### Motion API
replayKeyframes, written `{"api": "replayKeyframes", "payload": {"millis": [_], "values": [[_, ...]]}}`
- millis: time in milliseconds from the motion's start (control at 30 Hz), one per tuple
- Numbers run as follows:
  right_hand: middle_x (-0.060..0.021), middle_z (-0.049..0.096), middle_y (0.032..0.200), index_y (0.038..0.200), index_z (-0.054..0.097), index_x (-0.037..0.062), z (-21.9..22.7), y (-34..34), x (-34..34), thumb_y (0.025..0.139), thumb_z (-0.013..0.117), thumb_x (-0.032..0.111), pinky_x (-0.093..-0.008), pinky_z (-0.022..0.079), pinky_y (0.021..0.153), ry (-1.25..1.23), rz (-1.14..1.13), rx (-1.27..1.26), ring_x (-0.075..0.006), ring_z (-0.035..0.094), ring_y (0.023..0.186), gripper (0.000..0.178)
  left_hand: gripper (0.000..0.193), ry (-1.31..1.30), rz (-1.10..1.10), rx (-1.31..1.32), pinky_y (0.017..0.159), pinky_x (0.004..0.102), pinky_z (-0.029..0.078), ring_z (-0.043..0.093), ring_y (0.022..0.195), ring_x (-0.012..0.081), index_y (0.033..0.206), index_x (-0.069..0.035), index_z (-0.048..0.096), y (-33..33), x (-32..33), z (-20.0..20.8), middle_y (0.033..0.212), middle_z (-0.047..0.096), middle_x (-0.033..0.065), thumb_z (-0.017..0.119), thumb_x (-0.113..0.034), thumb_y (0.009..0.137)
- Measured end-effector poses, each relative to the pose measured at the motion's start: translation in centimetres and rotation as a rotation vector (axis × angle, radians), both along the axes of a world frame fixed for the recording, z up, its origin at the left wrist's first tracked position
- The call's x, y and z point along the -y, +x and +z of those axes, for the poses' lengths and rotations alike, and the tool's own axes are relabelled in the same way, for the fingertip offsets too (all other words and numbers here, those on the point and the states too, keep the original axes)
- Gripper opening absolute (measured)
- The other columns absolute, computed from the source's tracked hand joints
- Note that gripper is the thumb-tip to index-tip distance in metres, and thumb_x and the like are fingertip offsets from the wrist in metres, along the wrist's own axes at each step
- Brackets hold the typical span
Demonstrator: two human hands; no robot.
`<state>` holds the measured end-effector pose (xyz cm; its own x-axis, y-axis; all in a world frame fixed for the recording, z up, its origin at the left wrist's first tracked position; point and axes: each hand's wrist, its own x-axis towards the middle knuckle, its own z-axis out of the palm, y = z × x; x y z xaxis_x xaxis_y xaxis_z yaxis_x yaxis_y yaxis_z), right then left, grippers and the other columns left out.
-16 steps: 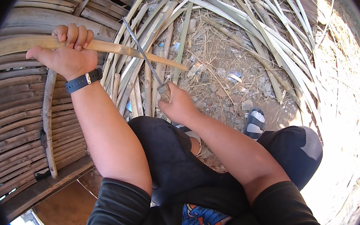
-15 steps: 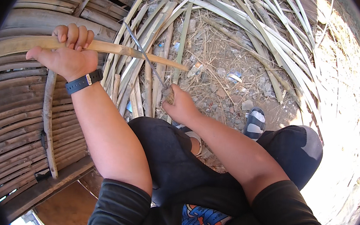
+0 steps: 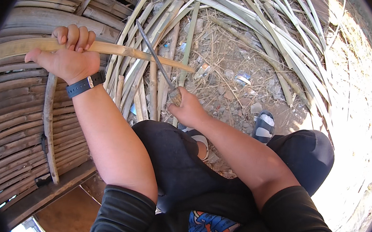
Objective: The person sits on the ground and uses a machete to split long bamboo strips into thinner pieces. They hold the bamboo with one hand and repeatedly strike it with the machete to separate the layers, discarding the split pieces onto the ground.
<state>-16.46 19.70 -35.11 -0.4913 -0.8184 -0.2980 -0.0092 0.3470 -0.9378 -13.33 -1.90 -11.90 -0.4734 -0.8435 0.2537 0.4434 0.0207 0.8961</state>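
Slid the knife point(image 3: 152, 48) to the right versus half a second ago; now crossing the bamboo strip point(image 3: 120, 50) nearer its thin end. Shifted the right hand point(image 3: 189, 108) slightly right and down with it, fingers closed round the handle point(image 3: 175, 98). Kept the left hand point(image 3: 71, 55) almost in place, fingers wrapped round the strip, thumb pointing left. Holding the strip roughly level across the view, from the left rim to over the littered ground point(image 3: 227, 106).

Running close by on the left: slatted bamboo wall point(image 3: 16, 113) with an upright pole point(image 3: 48, 125) below the left hand. Lying behind the blade and strip: loose cut strips point(image 3: 266, 23), cluttering the backdrop there and curving off to the right. Also on the ground: small litter, plus a sandalled foot point(image 3: 264, 127) beside the right knee point(image 3: 303, 154).

Cut off at the left rim: thick end of the strip. Mostly hidden in the right hand: knife handle. Can't tell whether touching at the blade-strip crossing. Washed out by sun: far right.
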Motion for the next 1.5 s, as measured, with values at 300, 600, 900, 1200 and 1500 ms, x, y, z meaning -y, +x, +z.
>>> {"api": "replayKeyframes", "payload": {"millis": [300, 600, 900, 1200, 1500], "values": [[-0.0211, 0.066, 0.080, 0.121, 0.054, -0.0054, 2.2, -2.2, -0.7, 0.080, 0.069, 0.018, -0.0385, 0.052, 0.069, -0.083, 0.000, -0.112, -0.0294, 0.066, 0.070, 0.049, 0.084, -0.127, -0.124, -0.201, 0.051, 0.0268, 0.023, 0.023, 0.048, 0.0109, 0.067, -0.016, 0.039, 4.4, 0.7, 4.7, 0.054, 0.029, -0.0027, 0.019, -0.097, 0.073], [-0.0229, 0.060, 0.067, 0.115, 0.055, -0.0034, 12.2, -12.5, -3.9, 0.079, 0.069, 0.018, -0.0445, 0.049, 0.065, 0.028, 0.093, -0.639, -0.0355, 0.064, 0.067, 0.044, 0.076, -0.211, -0.179, -0.584, 0.050, 0.0274, 0.024, 0.025, 0.047, 0.0105, 0.067, -0.017, 0.037, 12.3, -1.8, 9.0, 0.054, 0.030, -0.0042, 0.022, -0.090, 0.079], [-0.0271, 0.066, 0.086, 0.125, 0.053, -0.0016, 13.8, -13.4, -6.7, 0.078, 0.066, 0.017, -0.0476, 0.051, 0.080, 0.037, 0.048, -0.591, -0.0441, 0.065, 0.087, 0.052, 0.071, -0.210, -0.224, -0.696, 0.049, 0.0271, 0.023, 0.027, 0.045, 0.0100, 0.064, -0.017, 0.035, 12.1, -4.2, 10.6, 0.053, 0.031, -0.0042, 0.024, -0.084, 0.084], [-0.0262, 0.066, 0.086, 0.122, 0.055, -0.0012, 10.0, -19.7, -8.3, 0.077, 0.067, 0.017, -0.0473, 0.050, 0.079, 0.153, -0.126, -0.595, -0.0428, 0.065, 0.086, 0.050, 0.070, -0.253, -0.206, -0.676, 0.050, 0.0279, 0.023, 0.028, 0.046, 0.0101, 0.065, -0.017, 0.035, 10.5, -5.3, 10.8, 0.054, 0.032, -0.0035, 0.023, -0.082, 0.085], [-0.0278, 0.065, 0.086, 0.114, 0.058, -0.0026, 10.6, -19.0, -7.8, 0.077, 0.067, 0.018, -0.0484, 0.050, 0.080, 0.135, -0.141, -0.667, -0.0425, 0.065, 0.087, 0.043, 0.073, -0.244, -0.223, -0.653, 0.050, 0.0275, 0.023, 0.028, 0.046, 0.0105, 0.065, -0.017, 0.035, 11.8, -5.3, 11.2, 0.054, 0.032, -0.0036, 0.020, -0.086, 0.084]]}}
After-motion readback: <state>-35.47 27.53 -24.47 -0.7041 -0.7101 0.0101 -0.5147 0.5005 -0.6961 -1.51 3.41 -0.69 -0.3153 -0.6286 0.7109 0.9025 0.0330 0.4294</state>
